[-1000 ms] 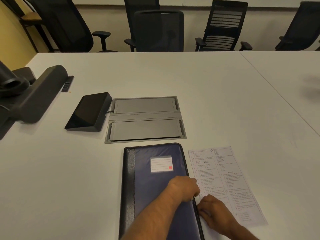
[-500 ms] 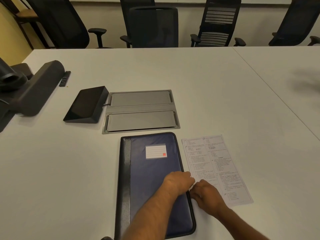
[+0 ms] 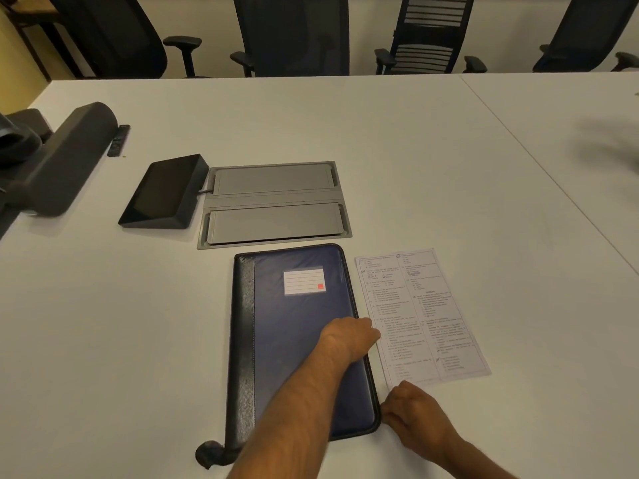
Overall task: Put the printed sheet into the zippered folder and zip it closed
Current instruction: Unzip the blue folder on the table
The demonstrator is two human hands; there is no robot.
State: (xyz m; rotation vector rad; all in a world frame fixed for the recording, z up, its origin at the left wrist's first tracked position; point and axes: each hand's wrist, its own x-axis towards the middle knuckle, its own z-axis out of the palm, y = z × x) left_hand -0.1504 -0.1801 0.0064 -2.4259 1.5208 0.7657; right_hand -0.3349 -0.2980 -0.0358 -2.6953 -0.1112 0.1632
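Note:
The zippered folder (image 3: 301, 323), dark blue with a black spine and a white label, lies flat and closed on the white table in front of me. The printed sheet (image 3: 422, 316) lies flat on the table just right of it, outside the folder. My left hand (image 3: 349, 337) rests on the folder's right edge about halfway down, fingers curled over the edge. My right hand (image 3: 415, 420) is at the folder's lower right corner, with its fingertips pinched against the zipper line. The zipper pull itself is hidden under the fingers.
A grey cable hatch (image 3: 273, 205) is set into the table just beyond the folder, with a black touch panel (image 3: 162, 195) to its left. A dark speaker bar (image 3: 62, 157) and a remote (image 3: 118, 140) lie far left. Office chairs (image 3: 294, 32) line the far edge.
My right hand has slid from the middle of the folder's right edge down to its lower right corner. The left hand stays on the edge. The view has tilted downward.

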